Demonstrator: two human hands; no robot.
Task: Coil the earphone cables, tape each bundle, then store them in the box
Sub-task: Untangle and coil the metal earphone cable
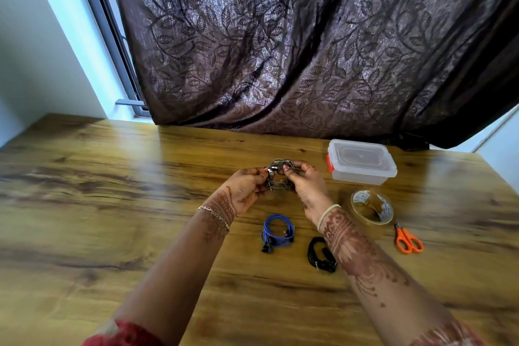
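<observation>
A grey earphone cable (280, 163) is wound into a loose coil and held above the wooden table (112, 205). My left hand (244, 188) pinches its left side and my right hand (304, 180) grips its right side. Nearer to me on the table lie a coiled blue earphone cable (276, 233) and a coiled black earphone cable (320, 255). A clear plastic box (362, 161) with its lid on and an orange latch stands at the back right. Between the box and the scissors lies a roll of clear tape (372, 206).
Orange-handled scissors (408, 240) lie to the right of the black coil. A dark leaf-patterned curtain (280, 50) hangs along the table's far edge. A window frame (112, 36) and white wall are at the left.
</observation>
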